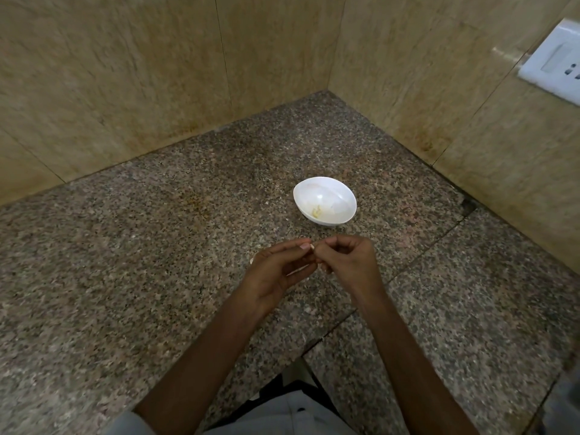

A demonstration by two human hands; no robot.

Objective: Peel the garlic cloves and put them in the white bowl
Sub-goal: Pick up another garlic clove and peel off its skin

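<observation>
Speckled granite bench (157, 277), brown and grey, set into a corner between two tan walls (125, 73). Made of slabs, with a dark joint (408, 265) running slantwise from the right wall toward the near edge, then turning down. Rusty stain (197, 205) left of centre. Dark chip (468, 206) at the right wall's foot, where the joint starts. Directly on it, one white bowl (335, 191), upright on the far slab, near the corner yet apart from both walls.

Dim, warm light casts soft shadows, the white bowl (326, 190) shows faint glare, and the wide-angle edges bend and blur.
</observation>
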